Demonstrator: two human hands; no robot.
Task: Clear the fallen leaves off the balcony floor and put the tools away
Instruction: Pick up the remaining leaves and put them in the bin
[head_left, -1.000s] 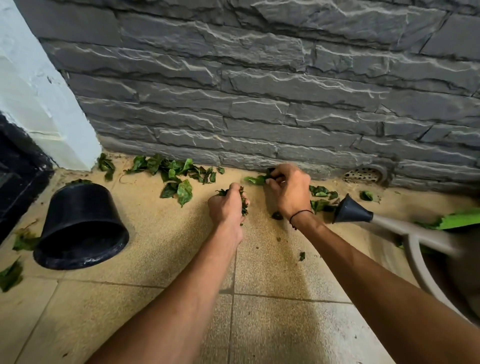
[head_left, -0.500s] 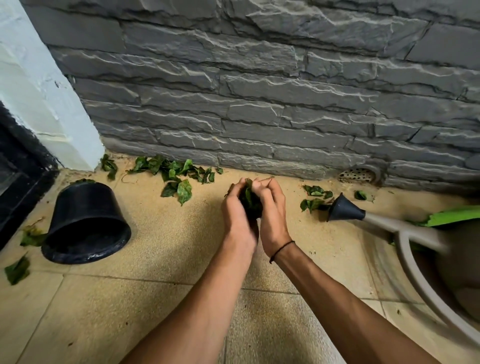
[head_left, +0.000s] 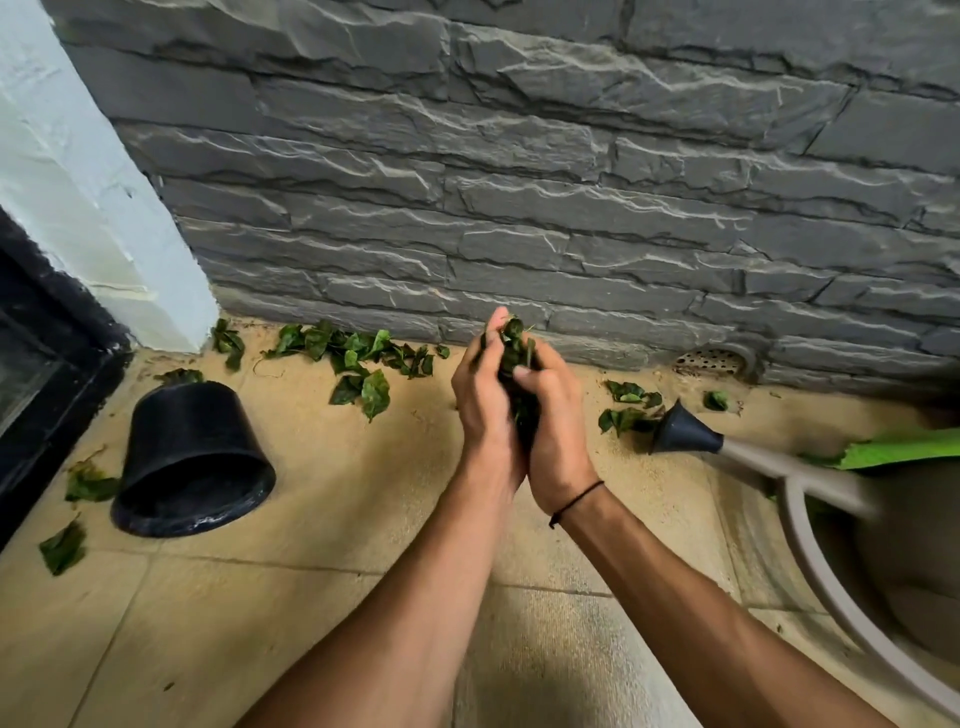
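The stone wall (head_left: 519, 208) closes the far side, so free room lies over the bare floor tiles (head_left: 260, 623) nearer the person; the tipped black pot (head_left: 192, 457) lies open to the left, the watering can (head_left: 779, 467) crowds the right; left hand (head_left: 483, 410) and right hand (head_left: 556, 431) are cupped together, pressing a bunch of leaves (head_left: 511, 343) between them; loose pieces could slip out below if the palms part, rejoining the scattered leaves (head_left: 358, 358) along the wall.

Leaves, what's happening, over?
Left hand and right hand cup a leaf bundle. More leaves by wall. Black pot tipped, left.
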